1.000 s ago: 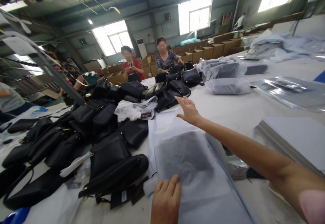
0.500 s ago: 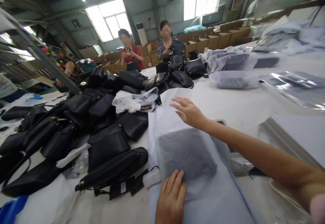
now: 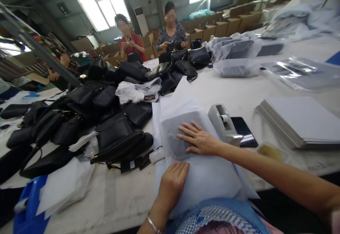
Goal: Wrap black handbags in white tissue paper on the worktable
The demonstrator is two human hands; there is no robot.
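Observation:
A dark, flat bag-shaped item (image 3: pixel 175 122) shows through white tissue paper (image 3: pixel 209 177) on the table in front of me. My right hand (image 3: pixel 198 138) lies flat on top of it, fingers spread. Close to my body, my left hand (image 3: pixel 174 181) rests on the paper by the item's near edge, its fingers together and laid down; the thumb is hidden. A small white wrapped piece (image 3: pixel 157 155) sticks out at the paper's left side. Left of the paper lies a black handbag (image 3: pixel 119 138) with black tags (image 3: pixel 135 163) beside it.
More black handbags (image 3: pixel 90 97) are heaped to the left. Right of the paper are a grey tape dispenser (image 3: pixel 223 122), a phone (image 3: pixel 245 133) and a stack of boards (image 3: pixel 297 120). A blue tape dispenser (image 3: pixel 30 202) stands front left. Two people (image 3: pixel 171 32) work across the table.
My right hand has come down from the far end of the paper onto the wrapped item. The view has tilted down, and the far upper sheet now stands up in a point.

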